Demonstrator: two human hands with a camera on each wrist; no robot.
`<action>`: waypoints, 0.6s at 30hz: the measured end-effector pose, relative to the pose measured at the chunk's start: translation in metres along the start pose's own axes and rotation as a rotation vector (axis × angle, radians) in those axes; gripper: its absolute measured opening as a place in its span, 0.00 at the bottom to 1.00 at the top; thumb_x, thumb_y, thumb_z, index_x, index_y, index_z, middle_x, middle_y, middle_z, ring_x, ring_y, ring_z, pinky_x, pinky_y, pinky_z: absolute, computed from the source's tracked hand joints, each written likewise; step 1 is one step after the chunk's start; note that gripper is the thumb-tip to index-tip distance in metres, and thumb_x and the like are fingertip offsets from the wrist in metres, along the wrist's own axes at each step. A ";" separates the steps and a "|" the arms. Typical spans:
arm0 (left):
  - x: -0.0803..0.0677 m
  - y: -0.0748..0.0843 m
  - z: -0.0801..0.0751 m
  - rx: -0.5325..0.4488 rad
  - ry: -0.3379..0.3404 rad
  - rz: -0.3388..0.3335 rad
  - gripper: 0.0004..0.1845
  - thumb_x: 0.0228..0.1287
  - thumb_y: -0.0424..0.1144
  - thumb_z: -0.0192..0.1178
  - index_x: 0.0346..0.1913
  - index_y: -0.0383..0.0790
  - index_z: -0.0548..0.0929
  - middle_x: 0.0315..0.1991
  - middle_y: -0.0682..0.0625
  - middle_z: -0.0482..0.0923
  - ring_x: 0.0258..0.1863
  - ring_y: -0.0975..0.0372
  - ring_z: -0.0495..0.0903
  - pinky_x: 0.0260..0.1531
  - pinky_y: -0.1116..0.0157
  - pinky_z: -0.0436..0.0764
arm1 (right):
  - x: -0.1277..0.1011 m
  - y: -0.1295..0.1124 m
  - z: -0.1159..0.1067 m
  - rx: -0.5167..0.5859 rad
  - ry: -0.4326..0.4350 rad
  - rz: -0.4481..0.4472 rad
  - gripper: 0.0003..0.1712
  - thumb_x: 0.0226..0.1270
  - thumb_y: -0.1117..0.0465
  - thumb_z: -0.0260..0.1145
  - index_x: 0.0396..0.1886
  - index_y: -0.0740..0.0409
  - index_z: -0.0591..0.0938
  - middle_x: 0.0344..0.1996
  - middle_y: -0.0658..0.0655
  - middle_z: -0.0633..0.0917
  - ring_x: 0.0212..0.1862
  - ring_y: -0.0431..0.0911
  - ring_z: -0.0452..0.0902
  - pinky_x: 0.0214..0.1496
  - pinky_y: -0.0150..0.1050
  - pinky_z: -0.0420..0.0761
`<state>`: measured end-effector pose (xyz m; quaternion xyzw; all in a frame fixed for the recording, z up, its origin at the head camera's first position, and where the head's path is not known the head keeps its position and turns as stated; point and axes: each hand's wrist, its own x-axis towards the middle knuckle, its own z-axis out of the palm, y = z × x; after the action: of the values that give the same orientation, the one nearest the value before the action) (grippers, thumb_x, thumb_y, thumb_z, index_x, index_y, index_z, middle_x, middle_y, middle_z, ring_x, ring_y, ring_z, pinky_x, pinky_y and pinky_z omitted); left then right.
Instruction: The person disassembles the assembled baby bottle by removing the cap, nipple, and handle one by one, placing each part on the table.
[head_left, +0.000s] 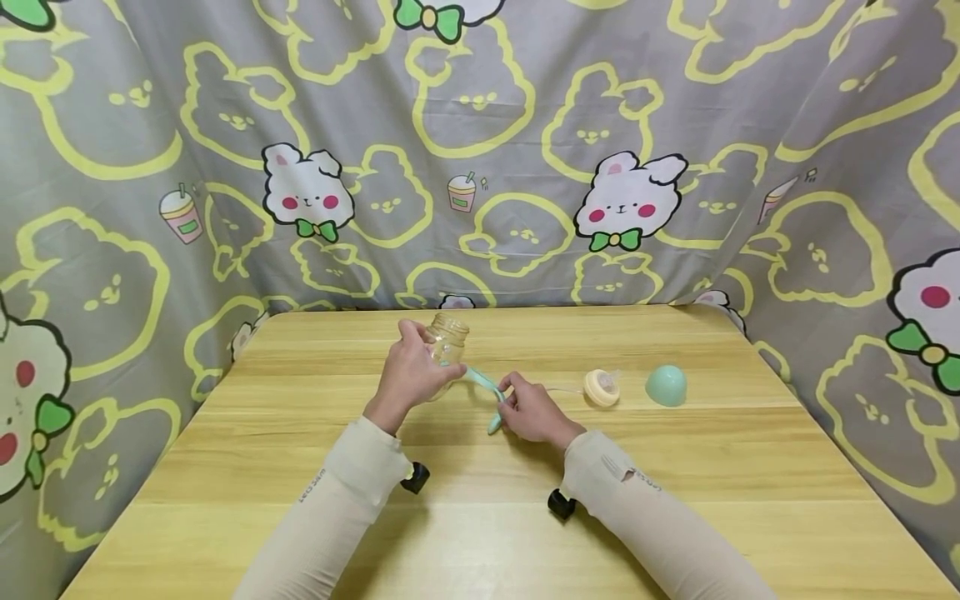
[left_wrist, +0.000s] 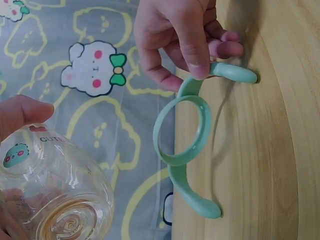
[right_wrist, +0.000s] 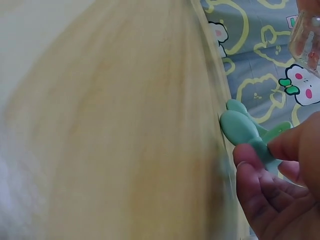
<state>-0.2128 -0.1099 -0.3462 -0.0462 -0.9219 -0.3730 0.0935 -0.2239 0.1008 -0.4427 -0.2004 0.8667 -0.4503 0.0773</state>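
Two beige sleeves reach in from the near edge of the wooden table (head_left: 675, 517), each with a small black wrist camera on its underside.

Counted: one clear bottle (head_left: 447, 340), one mint-green handle ring (head_left: 483, 386), one cream collar with its teat (head_left: 602, 388), and one mint-green dome cap (head_left: 666, 386).

Left hand (head_left: 411, 372) is wrapped round the clear bottle, fingers and thumb curled on its glassy body, holding it above the table near the middle. From the left wrist view the bottle (left_wrist: 52, 195) shows its round base toward the camera, with the word CUTE and a small green figure printed on its side; its long axis runs away from that camera, and the head view shows its open neck up and tipped slightly toward the far side.

Right hand (head_left: 534, 411) pinches the handle ring between thumb and fingers at one of its arms. The handle ring (left_wrist: 187, 131) is a circular band with two curved grips running out from opposite sides; in the head view its long axis lies on a slant from the bottle down toward the right hand, and one grip end touches the table.

Off to the right, the collar and the dome cap rest on the table, near each other and apart from both hands. Grey cloth printed with rabbits (head_left: 628, 200) hangs round the table on three sides.
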 end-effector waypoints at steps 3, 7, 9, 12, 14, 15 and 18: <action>0.000 0.000 0.000 -0.003 -0.008 -0.013 0.41 0.45 0.49 0.75 0.54 0.38 0.59 0.40 0.38 0.74 0.36 0.49 0.78 0.35 0.56 0.77 | 0.000 0.000 0.001 -0.008 -0.005 0.004 0.10 0.72 0.66 0.56 0.50 0.62 0.71 0.24 0.53 0.80 0.21 0.44 0.77 0.21 0.36 0.74; -0.001 0.000 -0.001 -0.005 -0.007 -0.015 0.41 0.45 0.49 0.75 0.54 0.38 0.58 0.40 0.38 0.74 0.36 0.49 0.78 0.36 0.55 0.77 | 0.001 0.001 0.001 -0.010 -0.010 0.008 0.10 0.72 0.66 0.56 0.50 0.62 0.71 0.25 0.53 0.80 0.21 0.44 0.77 0.22 0.36 0.74; -0.001 0.000 -0.001 -0.005 -0.004 -0.011 0.41 0.45 0.49 0.75 0.54 0.37 0.59 0.40 0.37 0.74 0.36 0.49 0.78 0.35 0.55 0.77 | 0.001 0.001 0.001 -0.016 -0.012 0.006 0.10 0.72 0.66 0.56 0.50 0.62 0.71 0.25 0.53 0.80 0.21 0.43 0.77 0.23 0.37 0.75; -0.001 -0.001 -0.001 -0.005 0.001 -0.007 0.41 0.45 0.49 0.75 0.53 0.37 0.59 0.39 0.37 0.74 0.35 0.49 0.78 0.35 0.55 0.77 | 0.001 0.002 0.001 -0.030 -0.014 0.002 0.11 0.72 0.66 0.57 0.50 0.62 0.71 0.25 0.52 0.80 0.21 0.43 0.78 0.23 0.37 0.75; -0.001 -0.002 -0.001 -0.005 0.001 -0.007 0.41 0.45 0.48 0.75 0.53 0.37 0.59 0.39 0.37 0.74 0.35 0.49 0.78 0.35 0.55 0.78 | 0.000 0.001 0.001 -0.031 -0.016 0.003 0.11 0.72 0.65 0.57 0.50 0.62 0.71 0.25 0.52 0.80 0.21 0.44 0.78 0.23 0.37 0.75; -0.001 -0.002 -0.002 -0.005 0.001 -0.007 0.40 0.45 0.48 0.75 0.53 0.37 0.59 0.39 0.37 0.74 0.36 0.49 0.78 0.35 0.55 0.78 | 0.000 0.001 0.001 -0.029 -0.017 0.005 0.11 0.72 0.65 0.57 0.51 0.62 0.71 0.25 0.53 0.80 0.22 0.44 0.78 0.23 0.37 0.76; -0.002 -0.002 -0.002 -0.008 -0.001 -0.009 0.41 0.45 0.49 0.75 0.53 0.37 0.59 0.39 0.37 0.74 0.36 0.49 0.78 0.35 0.55 0.77 | -0.001 -0.001 -0.001 -0.025 -0.014 0.009 0.11 0.72 0.65 0.57 0.51 0.62 0.71 0.26 0.53 0.81 0.21 0.44 0.78 0.22 0.37 0.76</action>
<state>-0.2109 -0.1131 -0.3469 -0.0425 -0.9207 -0.3772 0.0911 -0.2230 0.1011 -0.4413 -0.2007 0.8725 -0.4378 0.0828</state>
